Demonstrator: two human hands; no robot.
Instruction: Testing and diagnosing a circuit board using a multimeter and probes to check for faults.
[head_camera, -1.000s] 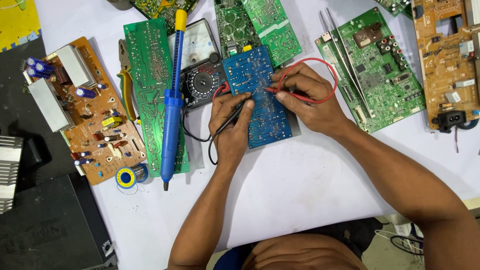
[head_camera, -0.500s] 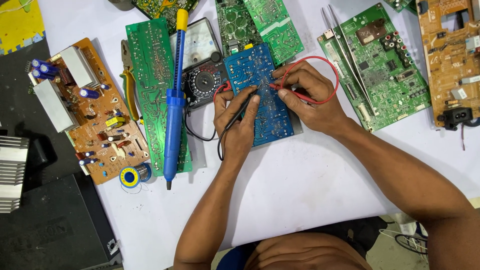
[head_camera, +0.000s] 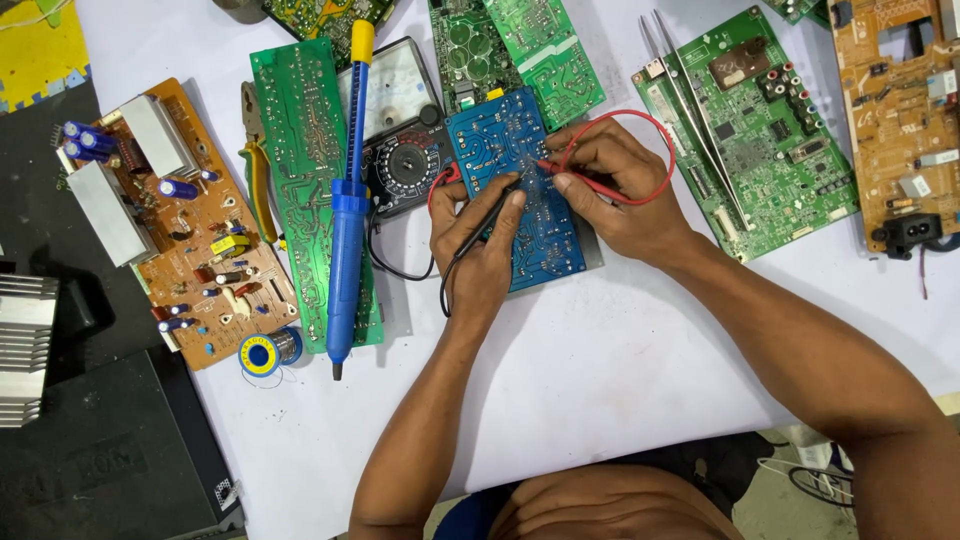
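The blue circuit board (head_camera: 515, 190) lies solder side up on the white table (head_camera: 620, 370), just right of an analog multimeter (head_camera: 400, 165) and below two green boards. Its long axis runs from the upper left to the lower right, slightly tilted off vertical in the view. The lower left part of the board is hidden under the left hand (head_camera: 478, 250), and part of its right edge is covered by the right hand (head_camera: 620, 190).

The left hand closes its fingers around a black probe (head_camera: 490, 215), whose tip points up and to the right onto the board; the exact contact spot is too small to make out. The right hand pinches a red probe (head_camera: 580, 178) between thumb and fingers, its tip pointing left toward the middle of the board. A red lead (head_camera: 655, 135) loops over the right hand, and a black lead (head_camera: 400, 270) curls below the meter.

Left of the meter, a blue desoldering pump (head_camera: 347, 220) with a yellow cap lies lengthwise on a long green board (head_camera: 300, 150). Further left sit a brown power board (head_camera: 190, 230) and a small solder spool (head_camera: 262, 353). To the right, tweezers (head_camera: 695, 110) rest across another green board (head_camera: 770, 120). The top boards are cut off by the frame edge.
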